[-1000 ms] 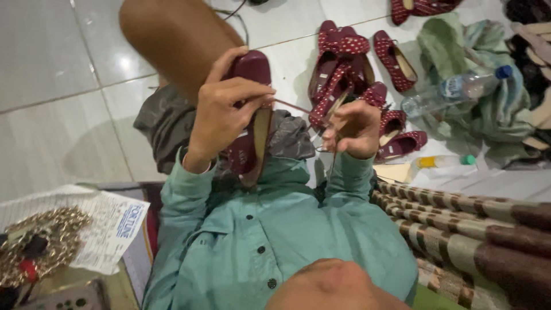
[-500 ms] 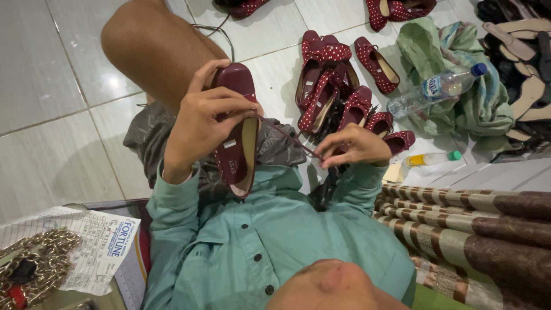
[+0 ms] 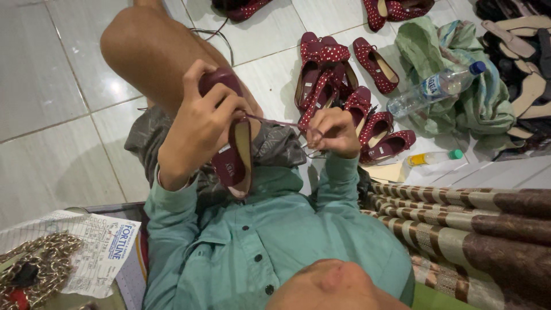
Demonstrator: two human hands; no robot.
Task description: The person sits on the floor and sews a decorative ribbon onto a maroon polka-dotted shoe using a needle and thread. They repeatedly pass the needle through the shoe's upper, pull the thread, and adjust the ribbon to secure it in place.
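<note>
Left hand (image 3: 198,129) gripping maroon shoe (image 3: 232,143) (upright), right hand (image 3: 333,131) beside it, pinching thread (image 3: 275,121)

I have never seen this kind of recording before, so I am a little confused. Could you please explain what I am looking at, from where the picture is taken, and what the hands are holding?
There is no machine here. A person wears a camera on the head, and it looks down over the teal shirt to the person's own two hands.

The left hand grips a dark red flat shoe, held up with its inside facing the camera. The right hand pinches a thin thread with its fingers; the thread runs taut across to the shoe.

On the white tiled floor lie more dark red shoes, some dotted, beside a green cloth with a clear water bottle on it, and a small yellow bottle. A striped brown fabric lies at the right. A printed paper and a metal chain are at the lower left.
</note>
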